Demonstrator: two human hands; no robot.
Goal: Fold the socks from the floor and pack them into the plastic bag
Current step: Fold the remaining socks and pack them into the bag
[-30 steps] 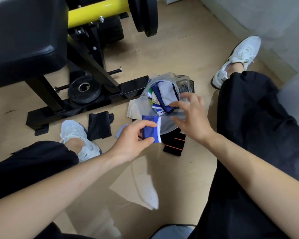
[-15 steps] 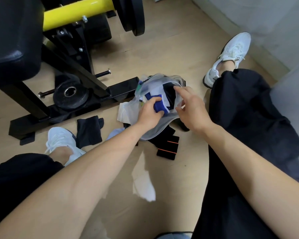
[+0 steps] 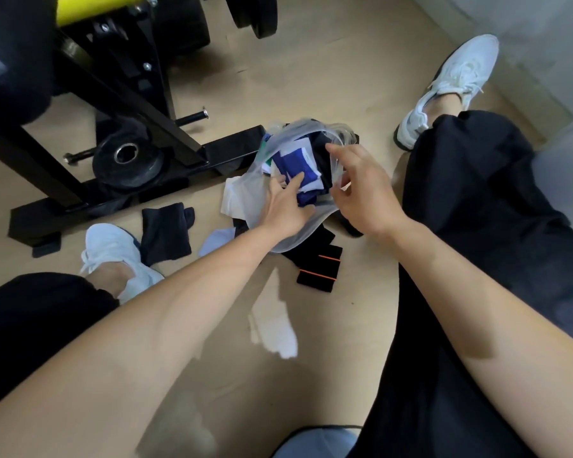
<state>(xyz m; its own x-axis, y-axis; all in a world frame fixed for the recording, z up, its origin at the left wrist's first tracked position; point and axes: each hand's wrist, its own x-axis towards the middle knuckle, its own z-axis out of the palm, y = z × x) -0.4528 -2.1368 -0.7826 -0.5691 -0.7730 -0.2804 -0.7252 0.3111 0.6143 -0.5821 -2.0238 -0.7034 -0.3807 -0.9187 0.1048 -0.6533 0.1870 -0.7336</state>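
Bag (image 3: 242, 200) lay on the floor (image 3: 311, 77) between my shoes, mouth gaping up toward me, its length running away toward the bench (image 3: 146, 104). My left hand (image 3: 285, 209) reached inside, unclenched, straight fingers pressing on the blue sock (image 3: 295, 165). That sock lay folded in the bag, its long axis pointing roughly away from me, a white band along its right edge. My right hand (image 3: 361, 190) pinched the bag's right rim. On the pale wood around the bag I saw striped socks (image 3: 318, 269), a black sock (image 3: 166, 233), a pale sock (image 3: 215, 242) and a white sock (image 3: 275, 335). A wall (image 3: 526, 38) ran along the right.
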